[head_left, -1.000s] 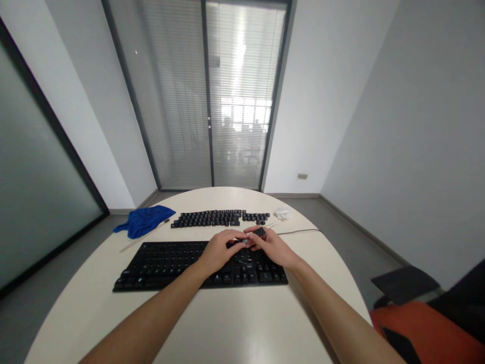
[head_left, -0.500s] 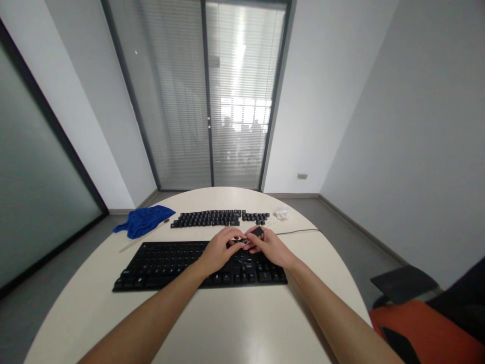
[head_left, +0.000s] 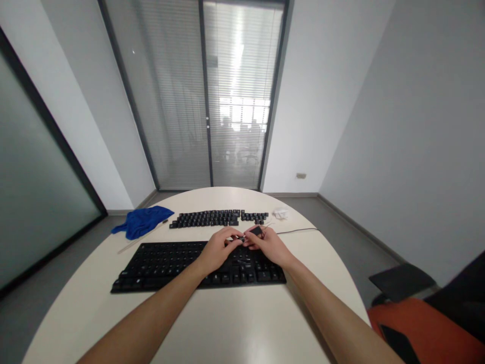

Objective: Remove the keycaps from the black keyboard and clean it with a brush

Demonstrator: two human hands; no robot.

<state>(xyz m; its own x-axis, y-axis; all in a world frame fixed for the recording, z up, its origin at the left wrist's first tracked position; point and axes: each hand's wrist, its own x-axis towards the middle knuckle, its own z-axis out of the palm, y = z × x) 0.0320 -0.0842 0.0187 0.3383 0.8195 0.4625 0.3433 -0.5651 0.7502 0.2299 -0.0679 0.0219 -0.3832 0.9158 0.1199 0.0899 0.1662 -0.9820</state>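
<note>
A black keyboard [head_left: 166,265] lies on the table below my hands, several of its keycaps removed. Over its right part, my left hand [head_left: 217,250] pinches a small dark keycap [head_left: 241,239] between thumb and fingers. Close beside it, my right hand [head_left: 272,247] is closed around a small dark flat piece [head_left: 256,231] whose kind I cannot make out. A thin pale stick [head_left: 269,224] pokes out beyond the right fingers. The fingertips of both hands meet near the keycap and partly cover it.
Loose black keycaps [head_left: 206,218] stand in rows behind the keyboard. A blue cloth [head_left: 146,221] and a thin brush [head_left: 142,237] lie at the left. Crumpled white tissue [head_left: 281,214] sits at the right, near a black cable [head_left: 299,231]. An orange chair [head_left: 420,323] stands beside the round table [head_left: 227,323].
The small keycap and the left fingertips have shifted slightly at the point where the hands meet. The view has moved a little; otherwise the hands stay in place.
</note>
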